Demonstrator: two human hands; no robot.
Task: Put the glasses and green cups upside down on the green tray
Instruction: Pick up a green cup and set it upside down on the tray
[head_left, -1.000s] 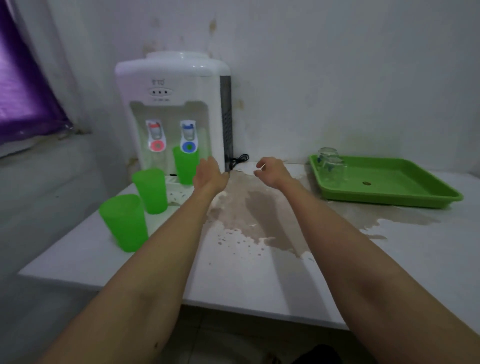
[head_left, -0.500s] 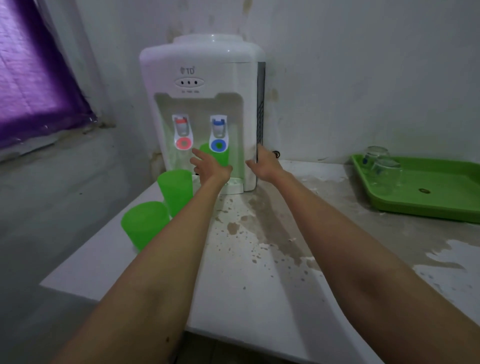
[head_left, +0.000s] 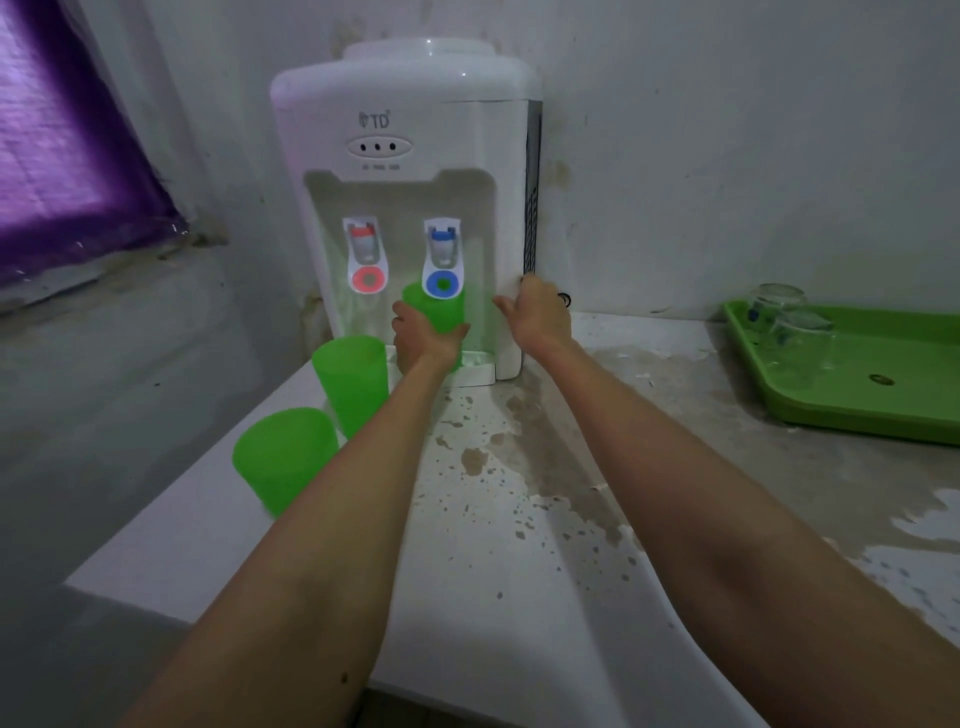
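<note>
My left hand (head_left: 423, 343) is closed around a green cup (head_left: 439, 310) that stands in the dispenser bay under the blue tap. Curled against the front right corner of the white water dispenser (head_left: 405, 124) is my right hand (head_left: 535, 317). Two more green cups stand upright on the table left of my left arm, one nearer the dispenser (head_left: 353, 379) and one closer to me (head_left: 280, 457). At the far right lies the green tray (head_left: 852, 421), with two clear glasses (head_left: 779, 304) (head_left: 802, 345) upside down in its left corner.
The white table (head_left: 493, 597) is wet, with brown stains and puddles between the dispenser and the tray. A grey wall runs behind. A purple curtain (head_left: 62, 156) hangs at the upper left. The table's left edge is close to the two loose cups.
Both hands have reached forward to the dispenser. My left hand has closed on the cup under the blue tap, and my right hand has settled on the dispenser's corner. The view has moved closer.
</note>
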